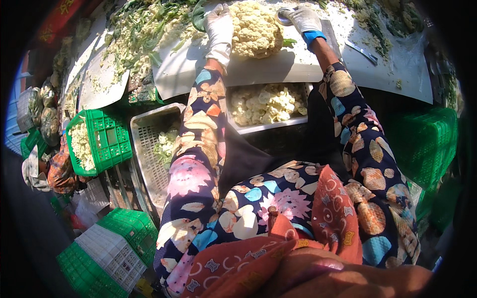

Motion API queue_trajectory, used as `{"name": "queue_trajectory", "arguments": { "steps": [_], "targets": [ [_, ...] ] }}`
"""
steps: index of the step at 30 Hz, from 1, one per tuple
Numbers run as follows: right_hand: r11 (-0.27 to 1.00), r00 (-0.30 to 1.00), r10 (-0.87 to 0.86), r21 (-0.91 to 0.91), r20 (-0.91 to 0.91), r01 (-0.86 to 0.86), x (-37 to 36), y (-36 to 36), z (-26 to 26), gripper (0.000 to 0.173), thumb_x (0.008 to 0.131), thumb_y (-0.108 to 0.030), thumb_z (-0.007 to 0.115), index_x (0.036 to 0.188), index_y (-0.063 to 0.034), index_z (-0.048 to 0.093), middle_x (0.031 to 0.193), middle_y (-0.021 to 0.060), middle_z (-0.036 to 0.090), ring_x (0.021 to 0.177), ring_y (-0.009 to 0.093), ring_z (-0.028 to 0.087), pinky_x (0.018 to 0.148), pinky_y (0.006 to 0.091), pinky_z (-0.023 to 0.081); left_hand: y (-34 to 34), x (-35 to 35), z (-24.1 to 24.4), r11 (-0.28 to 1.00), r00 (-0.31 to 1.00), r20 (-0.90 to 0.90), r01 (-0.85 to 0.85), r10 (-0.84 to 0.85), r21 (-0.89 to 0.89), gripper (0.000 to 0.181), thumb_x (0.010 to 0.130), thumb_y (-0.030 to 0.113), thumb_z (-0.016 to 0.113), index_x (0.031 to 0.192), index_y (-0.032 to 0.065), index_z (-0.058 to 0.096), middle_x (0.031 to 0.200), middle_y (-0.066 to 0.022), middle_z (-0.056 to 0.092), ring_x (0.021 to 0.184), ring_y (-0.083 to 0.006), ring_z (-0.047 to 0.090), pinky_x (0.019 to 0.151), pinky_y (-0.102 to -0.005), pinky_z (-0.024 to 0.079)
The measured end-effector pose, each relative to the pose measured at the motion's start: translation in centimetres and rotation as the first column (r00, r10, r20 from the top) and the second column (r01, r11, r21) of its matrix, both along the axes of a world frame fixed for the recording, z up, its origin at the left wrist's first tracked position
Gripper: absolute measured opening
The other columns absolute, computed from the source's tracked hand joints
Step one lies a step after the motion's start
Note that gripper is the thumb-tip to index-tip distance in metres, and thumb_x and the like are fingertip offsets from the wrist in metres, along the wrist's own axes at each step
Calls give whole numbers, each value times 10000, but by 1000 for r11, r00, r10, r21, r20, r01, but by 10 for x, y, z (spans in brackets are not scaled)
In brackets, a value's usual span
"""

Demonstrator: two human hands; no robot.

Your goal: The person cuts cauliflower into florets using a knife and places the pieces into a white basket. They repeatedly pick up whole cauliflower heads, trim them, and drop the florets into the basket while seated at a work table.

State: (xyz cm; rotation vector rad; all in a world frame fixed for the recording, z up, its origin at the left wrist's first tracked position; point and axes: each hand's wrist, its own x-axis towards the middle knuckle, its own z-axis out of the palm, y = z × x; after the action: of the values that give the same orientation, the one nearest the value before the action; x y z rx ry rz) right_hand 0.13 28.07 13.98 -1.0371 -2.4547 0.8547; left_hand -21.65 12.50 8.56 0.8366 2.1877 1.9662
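A large, pale cauliflower head [257, 31] sits on the white work surface [257, 72] between my hands. My left hand [220, 28], in a white glove, is at its left side with the fingers bent. Whether it grips anything cannot be made out. A broad green leaf [199, 15] lies just left of those fingers. My right hand [305, 20], also gloved and with a blue band at the wrist, holds a round, shiny metal-looking ring [284, 16] to the right of the head. Below the surface's near edge, a white crate [274, 128] holds cut cauliflower florets [266, 104].
Leaf trimmings and crumbs [145, 33] cover the surface's left part. A knife-like metal strip [361, 52] lies at right. A white basket [158, 111], a green crate [111, 136] of florets and stacked crates [108, 253] stand left; more green crates [428, 145] stand right. Another person [61, 169] is far left.
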Motion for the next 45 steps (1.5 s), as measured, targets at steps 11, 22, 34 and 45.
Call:
{"name": "queue_trajectory", "arguments": {
  "steps": [11,22,34,45],
  "targets": [
    [999,1000,0,-44,-7,0,5,-23,2,483,881,-530,717,958,-53,737,860,169,737,786,267,720,748,374,560,0,-1,-3,1000,1000,-7,-9,9,-1,257,989,220,682,980,-36,707,862,-12,710,753,-91,581,731,-276,482],
    [998,997,56,8,-61,-55,-15,-16,17,546,881,-518,733,1129,-33,697,917,172,752,836,216,746,751,318,583,2,16,2,978,998,-16,-57,62,203,328,981,193,676,1148,-91,675,1029,-146,735,916,-177,652,866,-302,502],
    [1000,998,-18,0,-63,18,54,-8,-3,531,885,-515,728,1116,-37,704,911,165,752,826,210,743,744,316,580,10,0,-6,972,996,88,-15,-6,233,253,987,166,659,1068,-73,689,980,-55,705,861,-129,604,815,-282,490],
    [995,989,96,1,-115,-96,24,-7,5,518,890,-512,724,1104,-41,710,904,158,753,817,205,740,738,313,578,23,64,80,933,748,-663,-262,33,-248,383,1027,315,569,1257,30,677,1231,-147,707,1093,-265,679,998,-341,497]
  ]
}}
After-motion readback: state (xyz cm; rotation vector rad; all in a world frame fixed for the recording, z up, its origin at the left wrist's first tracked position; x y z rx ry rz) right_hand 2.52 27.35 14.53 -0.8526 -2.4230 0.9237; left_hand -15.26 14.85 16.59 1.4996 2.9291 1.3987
